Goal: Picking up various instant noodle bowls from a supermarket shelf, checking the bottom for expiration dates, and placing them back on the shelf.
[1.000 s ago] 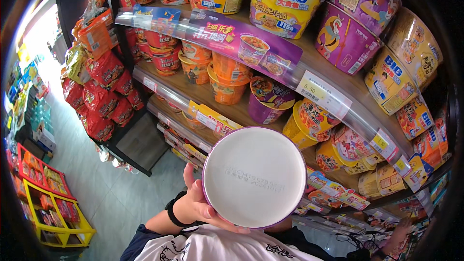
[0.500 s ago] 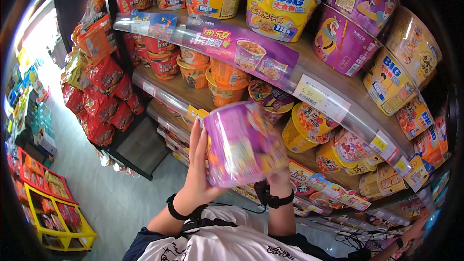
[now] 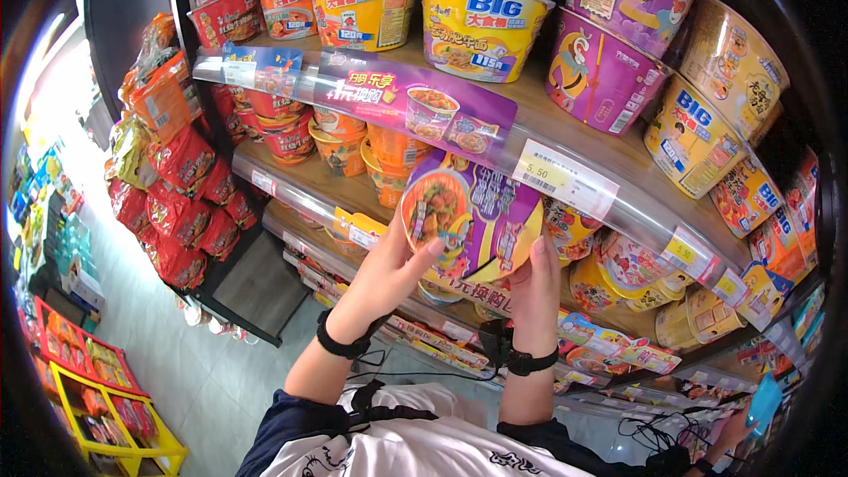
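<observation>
Between my two hands is a purple instant noodle bucket (image 3: 481,208), tipped so that its printed lid, with a picture of food on it, faces up at me. My left hand (image 3: 389,274) grips its left side, the thumb along the lid's lower edge and the other fingers hidden beneath. At the lower right edge, my right hand (image 3: 535,287) is closed round the bucket with its thumb up by the rim. The bucket is in front of the lower shelf, just below a clear shelf edge with a price label (image 3: 565,178).
Stacked noodle buckets, such as a yellow one (image 3: 484,28) and a purple one (image 3: 605,71), fill the upper shelf. Red noodle packs (image 3: 181,203) hang at the left. A yellow rack (image 3: 115,415) stands on the floor. At the lower right, another person's hand (image 3: 735,431) holds something blue.
The bucket has turned from showing its side wall to showing its lid. Both hands have moved with it, up and slightly right, closer to the shelf edge.
</observation>
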The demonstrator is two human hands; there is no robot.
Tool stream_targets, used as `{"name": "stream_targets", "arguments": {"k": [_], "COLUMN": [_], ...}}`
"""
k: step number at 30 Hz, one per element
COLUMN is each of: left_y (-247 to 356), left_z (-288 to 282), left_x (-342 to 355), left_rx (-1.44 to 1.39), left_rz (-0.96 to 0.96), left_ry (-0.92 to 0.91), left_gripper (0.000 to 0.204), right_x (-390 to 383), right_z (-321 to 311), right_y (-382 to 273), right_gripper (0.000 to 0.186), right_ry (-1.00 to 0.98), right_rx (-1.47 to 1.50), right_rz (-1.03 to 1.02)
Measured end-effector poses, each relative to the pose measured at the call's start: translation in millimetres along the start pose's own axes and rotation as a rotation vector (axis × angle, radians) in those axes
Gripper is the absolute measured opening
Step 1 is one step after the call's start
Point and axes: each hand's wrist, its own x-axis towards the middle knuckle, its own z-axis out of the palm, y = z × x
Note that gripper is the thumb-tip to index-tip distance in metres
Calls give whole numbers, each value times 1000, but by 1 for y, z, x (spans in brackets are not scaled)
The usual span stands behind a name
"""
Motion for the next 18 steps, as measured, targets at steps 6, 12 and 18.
{"name": "stream_targets", "arguments": {"k": [6, 12, 18], "left_y": [15, 5, -21], "left_z": [15, 21, 1], "left_x": [31, 39, 39], "left_rx": [-104, -74, -274], "left_rz": [40, 99, 32], "left_ry": [-22, -27, -87], "left_gripper": [66, 73, 73], "right_x": [19, 29, 30], "right_z": [7, 9, 21], "right_y": [-7, 5, 15], "right_gripper": [43, 51, 65], "right_ry": [26, 24, -14], "right_rx": [77, 48, 111], "right_rz": [-70, -75, -166]}}
